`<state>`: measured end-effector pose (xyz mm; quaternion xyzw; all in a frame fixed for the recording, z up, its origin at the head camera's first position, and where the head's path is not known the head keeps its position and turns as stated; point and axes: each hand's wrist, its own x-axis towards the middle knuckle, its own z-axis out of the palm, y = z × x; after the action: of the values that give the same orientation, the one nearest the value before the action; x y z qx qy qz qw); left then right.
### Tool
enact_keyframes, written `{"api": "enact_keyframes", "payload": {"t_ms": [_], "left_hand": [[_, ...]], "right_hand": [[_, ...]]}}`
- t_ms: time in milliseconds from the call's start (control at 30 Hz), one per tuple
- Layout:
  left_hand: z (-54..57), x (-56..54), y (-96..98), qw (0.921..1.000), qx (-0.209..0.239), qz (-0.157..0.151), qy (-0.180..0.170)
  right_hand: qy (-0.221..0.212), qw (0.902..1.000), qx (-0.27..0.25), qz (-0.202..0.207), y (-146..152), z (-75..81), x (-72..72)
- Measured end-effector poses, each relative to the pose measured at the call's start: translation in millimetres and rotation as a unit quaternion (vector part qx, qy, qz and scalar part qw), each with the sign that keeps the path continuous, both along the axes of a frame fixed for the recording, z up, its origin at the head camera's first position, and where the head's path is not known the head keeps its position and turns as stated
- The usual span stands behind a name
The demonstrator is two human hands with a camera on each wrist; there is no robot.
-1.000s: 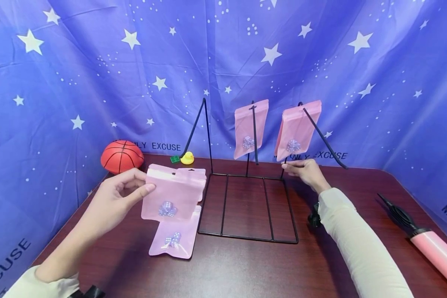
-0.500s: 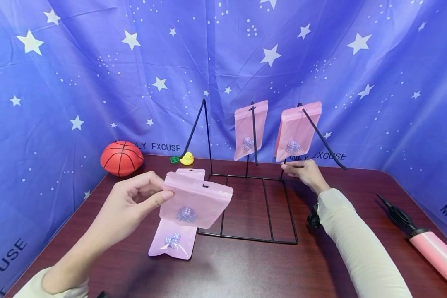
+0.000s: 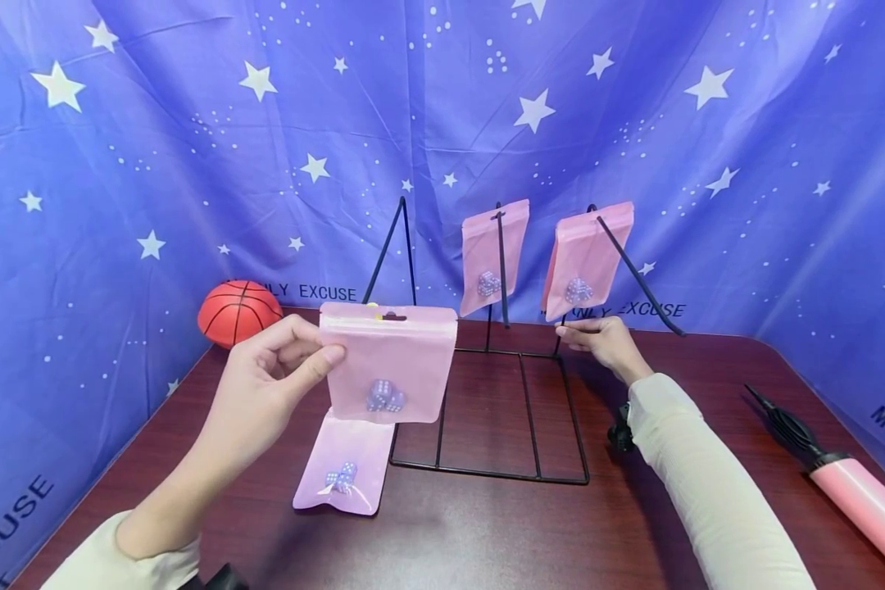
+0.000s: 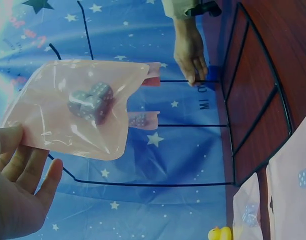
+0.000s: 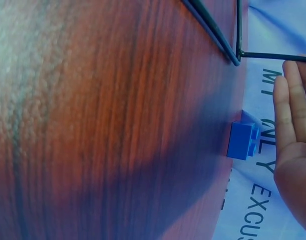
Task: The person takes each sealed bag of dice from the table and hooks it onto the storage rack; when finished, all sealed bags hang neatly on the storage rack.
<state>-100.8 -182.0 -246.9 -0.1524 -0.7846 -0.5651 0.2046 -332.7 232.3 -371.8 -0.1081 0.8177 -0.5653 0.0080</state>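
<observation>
My left hand (image 3: 269, 389) pinches a pink zip pouch (image 3: 413, 360) by its left edge, thumb in front. Several purple dice show through the pouch, and its hang slot is at the top. It hangs upright before the left part of a black wire rack (image 3: 487, 474). At the rack's right rear upright my right hand (image 3: 601, 340) pinches the wire with thumb and fingers. One pink pouch (image 3: 497, 246) hangs on the middle hook, and pink pouches (image 3: 597, 246) hang on the right hook. Another pouch (image 3: 347, 459) lies on the table below my left hand.
A red toy basketball (image 3: 239, 314) sits at the back left. A yellow duck (image 4: 220, 233) is near the rack's left side, beside a further pouch (image 4: 247, 210). At the right lies a pink hand pump (image 3: 863, 504). A blue toy brick (image 5: 241, 140) stands at the table's back edge.
My left hand has moved right with the pouch, which tilted and then came upright and higher, now covering the rack's left part. My right hand has stayed on the upright.
</observation>
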Motion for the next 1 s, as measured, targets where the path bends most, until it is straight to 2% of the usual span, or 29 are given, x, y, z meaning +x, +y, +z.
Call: {"api": "enact_keyframes", "payload": {"t_ms": [200,400,733,1000], "left_hand": [[-4.3,-3.9,-0.7,0.9992,0.04,-0.002,-0.002],[-8.5,-8.1,-4.0,0.9971,0.072,-0.021,0.007],[-15.0,-16.4,-12.5,0.9943,0.096,-0.045,0.013],[-17.7,-21.5,-14.4,0.9928,0.105,-0.054,0.022]], "right_hand": [[0.003,0.9999,-0.013,0.005,-0.3,0.3,0.8],[-0.002,0.9998,-0.016,0.011,0.6,0.2,0.9],[0.007,0.9997,-0.023,0.0,-0.3,-2.7,-0.9],[0.0,0.9996,-0.027,0.009,1.0,-2.7,-1.7]]}}
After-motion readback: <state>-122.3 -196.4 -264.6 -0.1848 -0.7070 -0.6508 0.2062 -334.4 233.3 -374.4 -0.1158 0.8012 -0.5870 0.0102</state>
